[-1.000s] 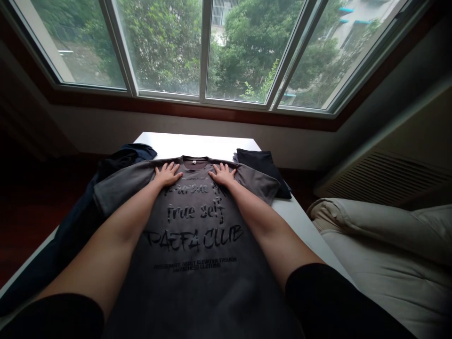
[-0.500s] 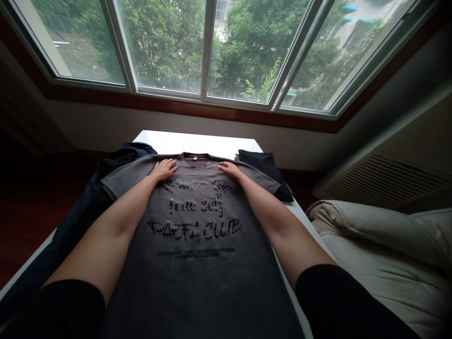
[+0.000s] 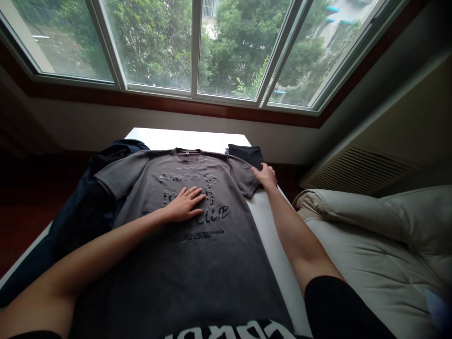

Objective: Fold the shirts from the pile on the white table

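Observation:
A dark grey T-shirt [image 3: 212, 259] with printed lettering lies spread on a white table [image 3: 155, 137], its collar toward the window. My left hand [image 3: 185, 204] rests flat on the chest print with its fingers spread, covering some of the letters. Over at the shirt's right sleeve [image 3: 243, 174], my right hand [image 3: 264, 175] touches the sleeve's outer edge, thumb and fingers apart. Just behind that hand sits a folded dark garment [image 3: 245, 153].
Dark blue clothing [image 3: 81, 202] is heaped along the table's left side. A beige padded seat [image 3: 374, 249] stands to the right, below a vented panel [image 3: 346, 174]. Beyond the table is a wide window [image 3: 158, 47].
My left hand has moved from the left shoulder down to the chest print. My right hand has gone from beside the collar out to the right sleeve. White lettering now shows near the bottom.

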